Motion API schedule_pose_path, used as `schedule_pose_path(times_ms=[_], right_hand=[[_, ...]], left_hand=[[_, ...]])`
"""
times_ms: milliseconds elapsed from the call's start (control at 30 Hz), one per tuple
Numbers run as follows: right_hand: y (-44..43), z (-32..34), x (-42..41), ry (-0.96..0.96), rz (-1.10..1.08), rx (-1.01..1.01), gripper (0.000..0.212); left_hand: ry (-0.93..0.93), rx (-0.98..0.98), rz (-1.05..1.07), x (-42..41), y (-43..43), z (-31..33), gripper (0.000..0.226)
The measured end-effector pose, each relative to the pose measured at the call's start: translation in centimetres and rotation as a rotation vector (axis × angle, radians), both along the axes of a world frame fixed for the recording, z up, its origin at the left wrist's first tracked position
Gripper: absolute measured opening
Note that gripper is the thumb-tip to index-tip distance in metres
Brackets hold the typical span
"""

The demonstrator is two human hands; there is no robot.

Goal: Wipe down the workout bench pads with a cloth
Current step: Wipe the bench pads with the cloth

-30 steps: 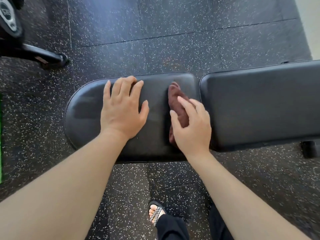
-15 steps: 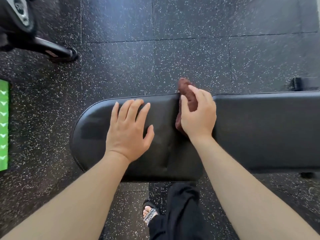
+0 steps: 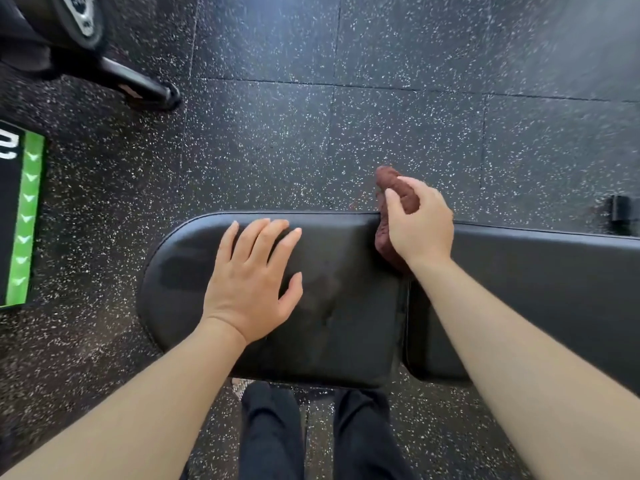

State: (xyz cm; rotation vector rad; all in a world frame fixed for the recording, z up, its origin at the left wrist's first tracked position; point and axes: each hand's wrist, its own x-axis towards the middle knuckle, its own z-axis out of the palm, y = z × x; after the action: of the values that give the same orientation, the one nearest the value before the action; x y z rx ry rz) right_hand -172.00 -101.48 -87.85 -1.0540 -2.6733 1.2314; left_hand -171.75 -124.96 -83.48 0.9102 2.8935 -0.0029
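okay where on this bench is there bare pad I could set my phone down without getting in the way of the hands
The long back pad, right of the right hand and forearm, is bare. So is the seat pad between the left hand and the gap between the pads. It is crowded at that gap's far end, where the right hand holds the cloth.

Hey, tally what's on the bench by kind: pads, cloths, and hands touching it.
Bench pads: 2, seat pad and long pad
Cloths: 1, brown cloth
Hands: 2, left hand and right hand
Total: 5
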Motion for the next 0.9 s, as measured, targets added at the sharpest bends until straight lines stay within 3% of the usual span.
schedule_pose_path(times_ms=[267, 367, 567, 767, 900], right_hand=[[-4.6, 0.9, 5.1, 0.138, 0.012, 0.129, 0.038], [-7.8, 2.1, 6.3, 0.156, 0.064, 0.123, 0.039], [-13.5, 4.0, 2.9, 0.222, 0.162, 0.122, 0.032], [-11.3, 3.0, 1.5, 0.210, 0.185, 0.233, 0.033], [-7.0, 1.6, 0.2, 0.125, 0.036, 0.195, 0.035]], left_hand=[[-0.049, -0.004, -0.008, 0.0, -0.1, 0.3, 0.053], [-0.106, 0.082, -0.036, -0.8, -0.8, 1.1, 0.048], [-0.093, 0.055, 0.092, -5.0, -4.5, 2.2, 0.046], [-0.116, 0.082, 0.089, -4.8, -4.2, 2.0, 0.043], [-0.124, 0.103, 0.083, -5.0, -4.3, 1.8, 0.043]])
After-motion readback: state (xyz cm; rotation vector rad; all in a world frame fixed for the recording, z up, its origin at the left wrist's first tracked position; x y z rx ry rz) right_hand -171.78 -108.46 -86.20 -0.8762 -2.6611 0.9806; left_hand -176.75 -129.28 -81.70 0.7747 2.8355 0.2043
